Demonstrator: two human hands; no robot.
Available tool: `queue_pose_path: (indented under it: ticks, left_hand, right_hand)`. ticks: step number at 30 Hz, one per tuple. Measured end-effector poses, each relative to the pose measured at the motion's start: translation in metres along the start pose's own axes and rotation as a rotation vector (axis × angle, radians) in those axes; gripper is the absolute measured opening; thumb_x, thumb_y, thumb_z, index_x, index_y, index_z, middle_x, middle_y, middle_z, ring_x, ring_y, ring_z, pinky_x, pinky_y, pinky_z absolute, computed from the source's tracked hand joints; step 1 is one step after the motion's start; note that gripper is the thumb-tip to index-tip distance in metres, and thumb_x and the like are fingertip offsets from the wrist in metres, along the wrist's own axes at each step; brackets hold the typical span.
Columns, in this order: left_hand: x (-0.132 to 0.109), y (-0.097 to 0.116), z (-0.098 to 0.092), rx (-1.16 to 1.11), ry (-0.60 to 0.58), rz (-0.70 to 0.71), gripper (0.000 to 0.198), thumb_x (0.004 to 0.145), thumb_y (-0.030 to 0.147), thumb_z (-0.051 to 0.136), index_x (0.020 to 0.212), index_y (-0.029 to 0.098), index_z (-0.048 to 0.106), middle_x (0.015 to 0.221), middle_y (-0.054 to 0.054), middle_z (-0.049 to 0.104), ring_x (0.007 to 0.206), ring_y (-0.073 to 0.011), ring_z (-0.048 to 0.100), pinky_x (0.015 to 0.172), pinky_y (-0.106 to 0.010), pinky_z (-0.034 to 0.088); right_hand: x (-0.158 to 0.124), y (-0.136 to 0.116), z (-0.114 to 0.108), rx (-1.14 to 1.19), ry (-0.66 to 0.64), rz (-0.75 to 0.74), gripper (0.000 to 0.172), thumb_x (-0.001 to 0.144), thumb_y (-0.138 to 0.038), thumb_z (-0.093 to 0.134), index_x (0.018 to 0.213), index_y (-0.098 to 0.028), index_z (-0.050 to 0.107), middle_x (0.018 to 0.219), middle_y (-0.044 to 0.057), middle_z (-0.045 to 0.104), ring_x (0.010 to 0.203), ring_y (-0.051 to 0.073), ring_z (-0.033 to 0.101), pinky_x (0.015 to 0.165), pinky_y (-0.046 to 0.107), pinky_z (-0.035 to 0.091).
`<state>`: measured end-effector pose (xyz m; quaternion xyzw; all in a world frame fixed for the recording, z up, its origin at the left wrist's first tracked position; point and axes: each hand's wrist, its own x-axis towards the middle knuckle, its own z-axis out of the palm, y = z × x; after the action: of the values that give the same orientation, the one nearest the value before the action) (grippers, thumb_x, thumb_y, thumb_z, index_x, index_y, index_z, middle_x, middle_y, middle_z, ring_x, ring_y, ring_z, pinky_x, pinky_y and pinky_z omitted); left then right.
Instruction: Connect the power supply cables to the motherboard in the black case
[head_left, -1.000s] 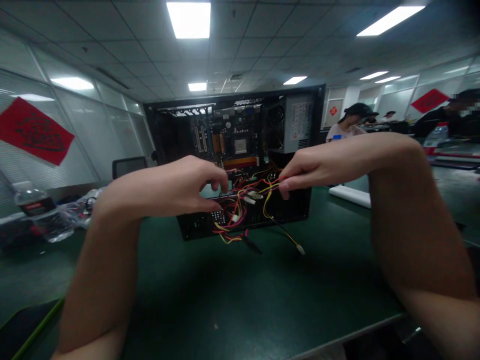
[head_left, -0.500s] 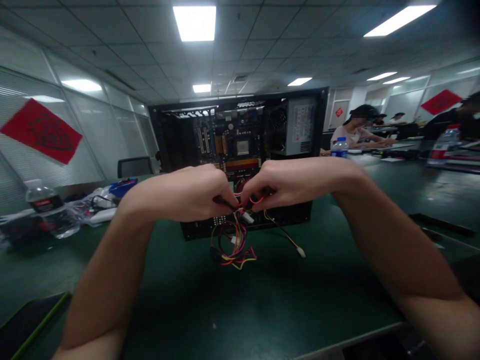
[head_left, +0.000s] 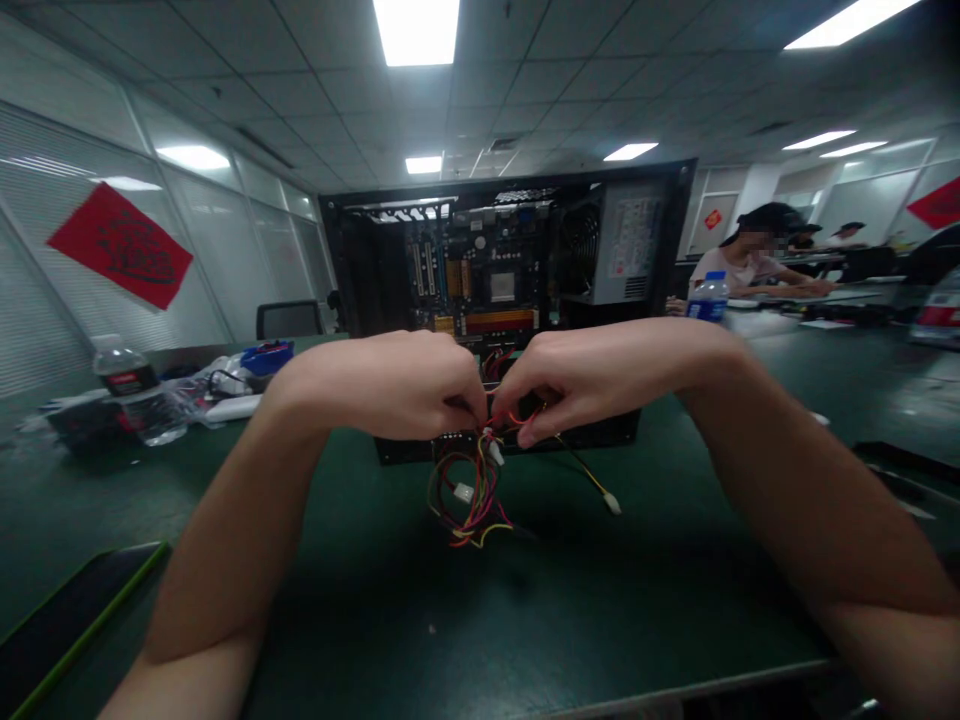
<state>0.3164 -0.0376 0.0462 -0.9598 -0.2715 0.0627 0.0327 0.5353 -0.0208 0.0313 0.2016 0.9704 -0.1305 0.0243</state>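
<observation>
An open black computer case [head_left: 361, 290] faces me on the table, showing a motherboard [head_left: 480, 262] and, at upper right, a power supply [head_left: 628, 240]. In front of its lower edge, my left hand [head_left: 420, 385] and my right hand [head_left: 559, 380] meet, both with fingers pinched on a bundle of coloured power cables [head_left: 474, 500]. Loops of red, yellow and purple wire hang below the fingertips, with white connectors among them. A thin yellow-and-black lead [head_left: 589, 472] trails to the right, ending in a white plug [head_left: 613, 503]. My fingers hide the exact spot they grip.
On the left lie a water bottle [head_left: 135, 390], plastic bags and a blue item [head_left: 267, 357]. A green-edged black mat [head_left: 82, 610] is at the lower left. Behind the case's right side stands a blue-capped bottle [head_left: 709, 297], with a seated person [head_left: 757, 260] beyond.
The whole view has shifted, so the scene sits farther right. Both hands keep their pinch close together, and the hanging wires and connectors have swung slightly.
</observation>
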Motion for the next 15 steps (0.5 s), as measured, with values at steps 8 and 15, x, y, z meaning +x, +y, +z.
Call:
queue_pose_path:
  ticks: [8,15]
  left_hand:
    - [0.001,0.002,0.002,0.029,-0.068,-0.031,0.021,0.090,0.022,0.061,0.094,0.026,0.081,0.078,0.000,0.074,0.059,-0.0112,0.055,0.052,-0.022,0.032]
    - [0.014,0.002,0.007,0.064,-0.244,-0.100,0.029,0.087,0.015,0.058,0.096,0.028,0.082,0.084,0.001,0.077,0.061,-0.0130,0.053,0.055,-0.025,0.036]
  right_hand:
    - [0.020,0.005,0.009,-0.055,-0.006,-0.100,0.016,0.097,-0.023,0.065,0.104,-0.012,0.075,0.090,0.004,0.073,0.076,0.012,0.062,0.069,0.023,0.039]
    - [0.011,0.006,0.002,0.154,-0.060,-0.198,0.018,0.100,-0.025,0.060,0.098,-0.009,0.068,0.088,0.006,0.071,0.075,0.012,0.061,0.067,0.021,0.042]
